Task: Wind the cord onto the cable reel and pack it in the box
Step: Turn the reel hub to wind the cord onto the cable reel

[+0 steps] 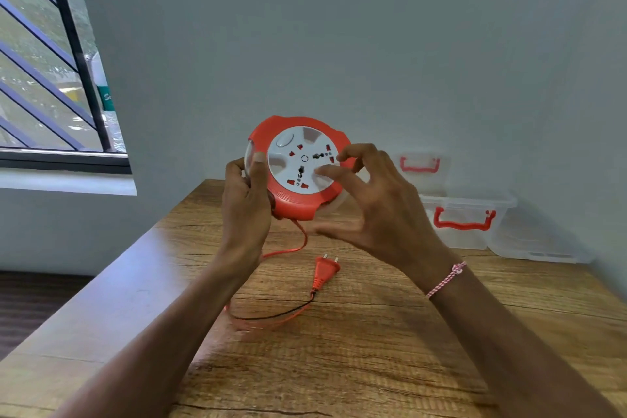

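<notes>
The fingers (259, 163) of the left hand (244, 200) curl around the left edge of a round cable reel (295, 166). The thumb lies across its front rim, and the hand grips the reel and holds it up in the air at the centre of the frame. The fingers (325, 171) of the right hand (376, 200) are spread wide and slightly bent, holding nothing. One fingertip touches the reel's white face and another rests at its right rim.

The reel is orange-red with a white middle disc carrying sockets, its face tilted toward the camera. A thin orange-red cord (300, 241) hangs from the bottom of the reel, passes behind the left forearm and loops loosely on the wooden desk (373, 366). It ends in a two-pin plug (326, 270) lying flat just below the centre of the frame.

A pink and white braided bracelet (448, 278) circles the right wrist. At the right of the frame, on the far side of the desk against the grey wall (339, 27), stands a clear plastic box (464, 234) with a red handle, well apart from the reel. A second box (420, 180) of the same kind sits behind it. A barred window (51, 78) fills the upper left.
</notes>
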Demonstrator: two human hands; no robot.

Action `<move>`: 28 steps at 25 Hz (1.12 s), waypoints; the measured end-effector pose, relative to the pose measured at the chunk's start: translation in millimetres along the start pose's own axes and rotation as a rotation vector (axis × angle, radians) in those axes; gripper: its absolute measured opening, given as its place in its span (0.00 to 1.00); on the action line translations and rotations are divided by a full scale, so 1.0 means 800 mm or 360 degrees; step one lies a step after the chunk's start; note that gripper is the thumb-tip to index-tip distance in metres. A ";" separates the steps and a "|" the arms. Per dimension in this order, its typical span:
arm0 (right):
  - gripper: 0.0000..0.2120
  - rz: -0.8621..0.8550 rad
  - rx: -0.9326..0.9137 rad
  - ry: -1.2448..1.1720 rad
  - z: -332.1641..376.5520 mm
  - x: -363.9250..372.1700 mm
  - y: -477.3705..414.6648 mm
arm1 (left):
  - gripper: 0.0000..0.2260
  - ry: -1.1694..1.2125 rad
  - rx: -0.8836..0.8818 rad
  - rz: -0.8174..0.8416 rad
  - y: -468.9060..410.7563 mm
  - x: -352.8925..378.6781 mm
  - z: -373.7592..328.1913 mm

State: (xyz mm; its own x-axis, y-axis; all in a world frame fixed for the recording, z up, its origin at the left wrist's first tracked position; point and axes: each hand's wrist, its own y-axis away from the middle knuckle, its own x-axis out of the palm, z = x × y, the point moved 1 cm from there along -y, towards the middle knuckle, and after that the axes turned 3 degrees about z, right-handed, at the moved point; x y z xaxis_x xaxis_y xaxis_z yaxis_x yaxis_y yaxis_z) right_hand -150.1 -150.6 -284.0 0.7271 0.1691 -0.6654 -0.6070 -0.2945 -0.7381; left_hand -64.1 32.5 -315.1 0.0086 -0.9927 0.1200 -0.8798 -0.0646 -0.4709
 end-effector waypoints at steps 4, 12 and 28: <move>0.34 -0.0079 0.0087 0.0133 0.028 0.018 -0.001 | 0.23 0.0112 -0.0093 0.0050 0.005 0.007 0.003; 0.14 -0.0134 0.0108 -0.0147 0.025 0.023 0.011 | 0.24 0.0249 -0.0220 0.0013 0.003 0.003 -0.004; 0.15 -0.0156 0.0223 -0.0341 0.019 0.025 0.010 | 0.32 0.0314 -0.0282 0.0094 0.009 0.010 0.002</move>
State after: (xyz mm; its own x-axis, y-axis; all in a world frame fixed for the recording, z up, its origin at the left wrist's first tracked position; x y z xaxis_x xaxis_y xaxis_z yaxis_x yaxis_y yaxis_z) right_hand -145.3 -135.2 -304.5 0.7090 0.3899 -0.5876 -0.5865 -0.1366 -0.7984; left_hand -69.4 24.0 -318.7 -0.1230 -0.9541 0.2730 -0.9457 0.0292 -0.3238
